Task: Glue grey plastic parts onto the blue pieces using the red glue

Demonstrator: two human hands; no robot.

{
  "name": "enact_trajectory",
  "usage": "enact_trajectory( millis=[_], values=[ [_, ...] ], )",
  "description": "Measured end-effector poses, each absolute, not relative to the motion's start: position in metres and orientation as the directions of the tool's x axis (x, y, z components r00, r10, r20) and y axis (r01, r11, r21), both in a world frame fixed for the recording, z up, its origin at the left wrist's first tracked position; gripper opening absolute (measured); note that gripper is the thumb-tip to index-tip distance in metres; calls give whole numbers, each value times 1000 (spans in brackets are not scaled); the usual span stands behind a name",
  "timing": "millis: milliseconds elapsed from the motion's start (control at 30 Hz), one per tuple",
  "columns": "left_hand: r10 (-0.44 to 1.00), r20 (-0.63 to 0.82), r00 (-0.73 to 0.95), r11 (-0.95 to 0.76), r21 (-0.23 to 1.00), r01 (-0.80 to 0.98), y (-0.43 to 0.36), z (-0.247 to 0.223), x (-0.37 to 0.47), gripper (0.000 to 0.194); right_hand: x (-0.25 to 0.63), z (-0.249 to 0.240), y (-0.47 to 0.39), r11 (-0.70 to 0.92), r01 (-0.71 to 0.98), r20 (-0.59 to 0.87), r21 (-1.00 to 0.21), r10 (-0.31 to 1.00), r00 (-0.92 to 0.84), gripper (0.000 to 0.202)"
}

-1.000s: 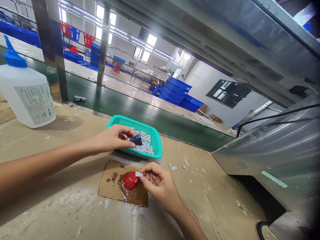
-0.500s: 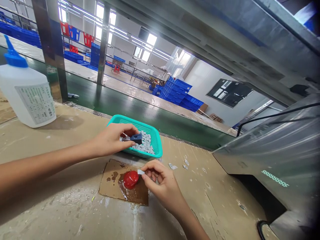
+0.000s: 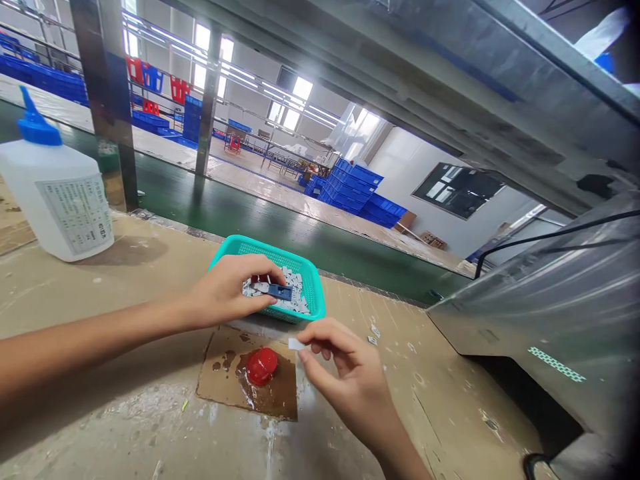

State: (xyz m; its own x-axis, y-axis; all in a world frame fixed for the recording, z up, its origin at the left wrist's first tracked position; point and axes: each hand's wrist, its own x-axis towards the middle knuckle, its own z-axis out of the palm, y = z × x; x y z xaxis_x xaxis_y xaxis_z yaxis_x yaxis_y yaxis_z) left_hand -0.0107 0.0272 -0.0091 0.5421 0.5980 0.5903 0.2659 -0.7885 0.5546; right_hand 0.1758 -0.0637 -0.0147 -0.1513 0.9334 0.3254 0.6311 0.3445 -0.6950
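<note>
Dark-blue plastic housing (image 3: 283,293) is held near mid-view, overlapping the teal perforated basket (image 3: 315,283). At far left, a translucent white bottle (image 3: 70,210) with a blue nozzle cap (image 3: 39,128) stands on the tan worktop (image 3: 120,433); a green belt (image 3: 240,212) runs behind. Next comes the left hand (image 3: 234,288), pinching the housing between thumb and fingers, a recess showing in its surface. Small whitish pieces (image 3: 298,301) lie in the basket. Nearer the camera, a glossy red dome (image 3: 262,367) sits on wet-stained cardboard (image 3: 213,383). Right of the dome and apart from it, the right hand (image 3: 347,367) pinches a small white tab (image 3: 293,344) between thumb and forefinger. Farther right, loose bits (image 3: 375,331) lie on the worktop, then a sheet-metal panel (image 3: 500,300) rises.
</note>
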Motion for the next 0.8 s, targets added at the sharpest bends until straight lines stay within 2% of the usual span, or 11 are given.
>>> enact_trajectory(
  millis=[100, 167, 300, 467, 567, 800],
  values=[
    [601, 600, 528, -793, 530, 300, 26, -10, -10, 19, 175, -12, -64, 365, 613, 302, -700, 930, -208, 10],
    [600, 594, 536, -793, 530, 300, 24, -11, -8, 18, 177, -9, -63, 381, 532, 301, -757, 925, -234, 12],
    [627, 541, 560, -742, 633, 219, 15, -12, -2, 16, 185, -6, -60, 432, 241, 434, -869, 900, -46, 10],
    [623, 483, 615, -677, 727, 114, 1, -13, 6, 14, 187, -11, -59, 331, 31, 332, -943, 942, 39, 5],
    [623, 481, 617, -679, 724, 121, -3, -13, 8, 10, 184, -14, -59, 324, 11, 324, -946, 945, 37, 7],
    [601, 498, 626, -704, 700, 119, -7, -13, 8, 7, 179, -13, -61, 343, 86, 347, -935, 937, 38, 8]
  ],
)
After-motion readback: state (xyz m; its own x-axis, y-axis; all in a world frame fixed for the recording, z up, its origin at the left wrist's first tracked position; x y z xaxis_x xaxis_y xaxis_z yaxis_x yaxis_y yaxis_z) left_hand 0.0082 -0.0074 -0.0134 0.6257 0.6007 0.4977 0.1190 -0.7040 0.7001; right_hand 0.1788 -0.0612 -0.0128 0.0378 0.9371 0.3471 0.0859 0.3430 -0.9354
